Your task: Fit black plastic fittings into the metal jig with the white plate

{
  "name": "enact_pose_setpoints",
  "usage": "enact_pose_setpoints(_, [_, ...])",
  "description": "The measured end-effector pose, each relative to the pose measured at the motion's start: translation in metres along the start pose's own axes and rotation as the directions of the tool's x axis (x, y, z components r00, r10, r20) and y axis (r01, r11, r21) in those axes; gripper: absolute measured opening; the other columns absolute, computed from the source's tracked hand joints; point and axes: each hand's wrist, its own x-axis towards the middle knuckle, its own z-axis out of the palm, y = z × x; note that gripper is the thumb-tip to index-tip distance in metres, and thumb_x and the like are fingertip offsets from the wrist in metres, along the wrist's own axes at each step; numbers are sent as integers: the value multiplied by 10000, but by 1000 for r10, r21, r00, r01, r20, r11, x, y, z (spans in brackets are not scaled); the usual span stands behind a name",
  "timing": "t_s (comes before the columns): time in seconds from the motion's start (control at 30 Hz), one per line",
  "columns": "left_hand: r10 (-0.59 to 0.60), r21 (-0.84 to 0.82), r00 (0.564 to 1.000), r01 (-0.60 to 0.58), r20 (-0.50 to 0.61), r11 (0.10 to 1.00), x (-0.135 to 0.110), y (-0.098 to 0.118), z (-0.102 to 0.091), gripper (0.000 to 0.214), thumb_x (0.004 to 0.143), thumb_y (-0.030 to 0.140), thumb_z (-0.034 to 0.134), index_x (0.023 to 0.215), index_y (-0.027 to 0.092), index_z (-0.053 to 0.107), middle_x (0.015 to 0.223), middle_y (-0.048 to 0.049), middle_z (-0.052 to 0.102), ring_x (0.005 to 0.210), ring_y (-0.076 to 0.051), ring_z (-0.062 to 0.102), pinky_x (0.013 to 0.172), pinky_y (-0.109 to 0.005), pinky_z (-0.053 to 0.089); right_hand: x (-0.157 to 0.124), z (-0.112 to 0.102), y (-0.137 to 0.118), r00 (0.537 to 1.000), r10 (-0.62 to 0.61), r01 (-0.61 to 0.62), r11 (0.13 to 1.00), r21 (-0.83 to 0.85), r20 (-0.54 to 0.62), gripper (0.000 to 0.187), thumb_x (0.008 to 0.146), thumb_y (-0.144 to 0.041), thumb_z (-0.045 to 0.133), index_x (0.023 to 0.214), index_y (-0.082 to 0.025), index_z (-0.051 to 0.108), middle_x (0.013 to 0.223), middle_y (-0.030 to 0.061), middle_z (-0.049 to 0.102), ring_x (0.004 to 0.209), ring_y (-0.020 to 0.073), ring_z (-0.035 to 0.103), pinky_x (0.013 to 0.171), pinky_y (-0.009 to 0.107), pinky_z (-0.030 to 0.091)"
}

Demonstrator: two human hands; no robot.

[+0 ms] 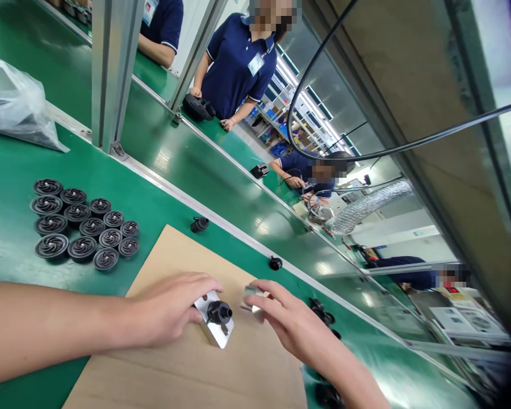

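My left hand (174,309) grips the left side of a silver metal block (216,335), thumb on one side and fingers on the other. A black plastic fitting (218,312) with a narrow spout sits on that block. To its right, my right hand (281,312) is closed on a smaller shiny metal block (252,300), held apart from the first. Both hands are over a brown cardboard sheet (187,375) on the green table.
Several round black parts with swirled vanes (83,247) stand in rows at left. Two loose black fittings, one upright-ish (200,224), lie beyond the cardboard. More black parts (321,311) lie right. A plastic bag (17,102), metal post (113,74) and co-workers (242,62) are farther off.
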Motion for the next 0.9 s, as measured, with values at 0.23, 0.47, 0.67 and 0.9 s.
enact_pose_setpoints(0.23, [-13,23,1000,12,2,1000,1,2,0,452,906,102,637,1326,267,667,1269,-86,722,1185,-333,680,1044,-450,536,-3,14,17,989,144,-149,960,238,40,761,961,-194,548,1645,-336,245,1597,112,430,1417,299,482,1096,500,532])
enact_pose_setpoints(0.47, [-18,48,1000,18,6,999,0,1,1,491,895,77,661,1348,266,656,1302,-84,716,1212,-333,678,1064,-469,540,-1,28,-1,946,322,-315,890,329,32,519,999,-408,611,1485,-268,498,1447,122,576,1199,297,605,952,475,581])
enact_pose_setpoints(0.67, [6,54,1000,-6,-6,999,0,-2,3,513,890,81,676,1364,273,649,1312,-82,713,1213,-333,677,1072,-464,536,-9,33,6,971,231,-235,880,412,61,754,918,-230,725,1571,-347,369,1600,74,425,1338,258,535,1033,406,552])
enact_pose_setpoints(0.9, [-37,86,995,30,88,996,2,4,-2,478,922,81,634,1374,228,587,1351,-97,673,1257,-319,633,1092,-494,517,-5,6,-11,953,15,64,966,249,-304,567,981,-451,756,1459,-284,503,1361,106,633,1134,264,638,859,361,577])
